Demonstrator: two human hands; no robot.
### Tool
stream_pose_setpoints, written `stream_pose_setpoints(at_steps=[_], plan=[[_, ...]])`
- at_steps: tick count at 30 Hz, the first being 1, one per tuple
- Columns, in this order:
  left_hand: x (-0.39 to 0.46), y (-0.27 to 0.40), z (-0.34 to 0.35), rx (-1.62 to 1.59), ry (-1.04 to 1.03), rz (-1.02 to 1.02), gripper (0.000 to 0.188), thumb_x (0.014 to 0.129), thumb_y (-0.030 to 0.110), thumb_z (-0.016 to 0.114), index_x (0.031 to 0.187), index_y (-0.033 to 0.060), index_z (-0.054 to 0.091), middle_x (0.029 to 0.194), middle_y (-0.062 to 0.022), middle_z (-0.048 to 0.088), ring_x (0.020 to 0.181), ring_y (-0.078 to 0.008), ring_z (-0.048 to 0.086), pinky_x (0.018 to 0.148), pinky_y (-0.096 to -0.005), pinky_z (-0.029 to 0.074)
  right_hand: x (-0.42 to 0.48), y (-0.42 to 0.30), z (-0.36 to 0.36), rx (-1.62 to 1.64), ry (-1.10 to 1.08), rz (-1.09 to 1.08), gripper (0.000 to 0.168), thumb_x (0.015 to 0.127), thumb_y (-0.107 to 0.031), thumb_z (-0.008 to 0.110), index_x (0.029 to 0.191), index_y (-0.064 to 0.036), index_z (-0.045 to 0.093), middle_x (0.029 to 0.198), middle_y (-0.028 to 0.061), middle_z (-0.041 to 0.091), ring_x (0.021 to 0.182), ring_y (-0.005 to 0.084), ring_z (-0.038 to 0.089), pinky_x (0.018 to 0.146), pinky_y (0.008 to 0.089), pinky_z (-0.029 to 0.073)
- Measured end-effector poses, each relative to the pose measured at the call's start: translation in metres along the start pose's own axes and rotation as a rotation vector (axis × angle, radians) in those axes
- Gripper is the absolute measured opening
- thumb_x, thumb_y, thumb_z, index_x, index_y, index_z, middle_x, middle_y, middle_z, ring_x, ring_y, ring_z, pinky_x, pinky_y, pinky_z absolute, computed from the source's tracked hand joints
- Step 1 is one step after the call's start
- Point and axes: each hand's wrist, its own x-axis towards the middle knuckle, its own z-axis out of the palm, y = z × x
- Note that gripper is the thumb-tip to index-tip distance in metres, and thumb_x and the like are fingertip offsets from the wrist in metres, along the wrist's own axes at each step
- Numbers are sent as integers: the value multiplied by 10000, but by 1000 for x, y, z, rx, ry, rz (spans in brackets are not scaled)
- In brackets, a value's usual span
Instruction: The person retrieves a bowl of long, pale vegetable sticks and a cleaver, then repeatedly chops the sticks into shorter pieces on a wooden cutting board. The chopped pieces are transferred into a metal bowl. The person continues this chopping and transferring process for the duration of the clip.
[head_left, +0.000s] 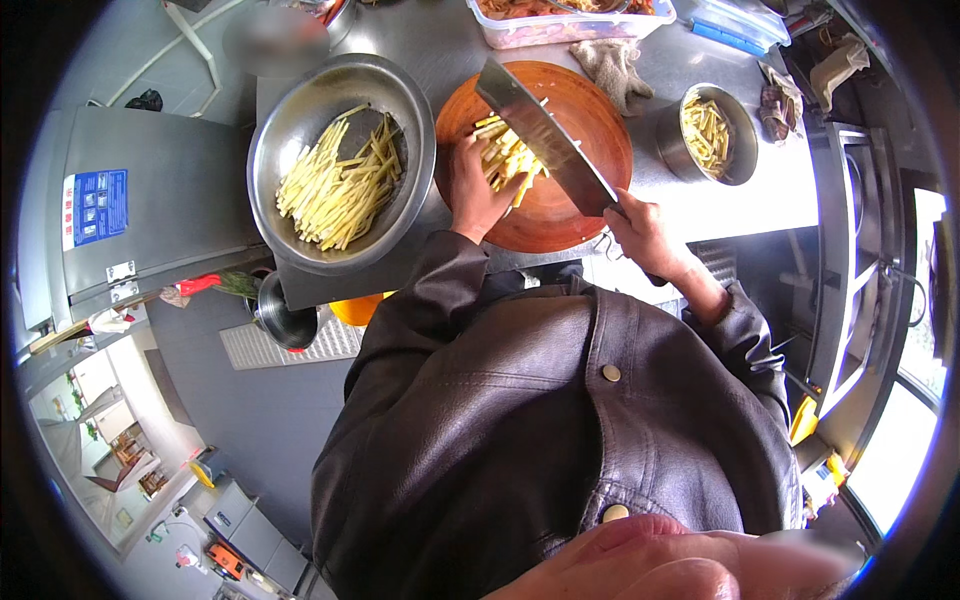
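My right hand (646, 234) grips the dark handle of a broad cleaver (544, 139). The blade slants up and left over a round wooden chopping board (592, 112). Pale yellow vegetable stalks (501, 154) lie bunched on the board, left of the blade and partly beneath it. My left hand (480, 191) is over this bunch, holding it with fingers and thumb spread around it. Whether the edge touches the stalks cannot be made out. To the left, a wide steel basin (264, 169) holds longer stalks (337, 191). At right, a steel pot (670, 150) contains short cut pieces (705, 135).
Behind the board on the steel counter (442, 34) are a crumpled cloth (611, 67) and a plastic tub of food (555, 34). A clear container with a blue edge (727, 36) stands far right. A steel cabinet (172, 187) flanks the basin on the left.
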Motion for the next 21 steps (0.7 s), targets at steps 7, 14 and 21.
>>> stream_pose_setpoints(at_steps=[7, 14, 21], plan=[[-12, 0, 8, 148, -15, -19, 614, 707, 276, 783, 1163, 43, 447, 1227, -224, 416, 1175, -385, 391, 968, -468, 374, 11, 11, 11, -144, -100, -4, 154, 888, -151, 531, 972, -27, 563, 670, 230, 577, 660, 409, 605, 585, 446, 483], [-4, -3, 7, 161, 1, -12, 639, 686, 295, 803, 1169, 45, 468, 1272, -233, 379, 1207, -397, 375, 986, -447, 376, 9, -7, -11, -44, -70, 45, 163, 902, -168, 527, 958, -16, 553, 685, 222, 592, 635, 370, 624, 573, 429, 488], [35, 4, 12, 348, -279, -133, 808, 669, 592, 687, 1307, 152, 462, 1430, -239, 258, 1343, -461, 221, 1017, -712, 149, 4, -2, -10, 154, 12, 212, 160, 917, -145, 510, 947, 10, 537, 605, 118, 562, 481, 206, 572, 463, 332, 458]])
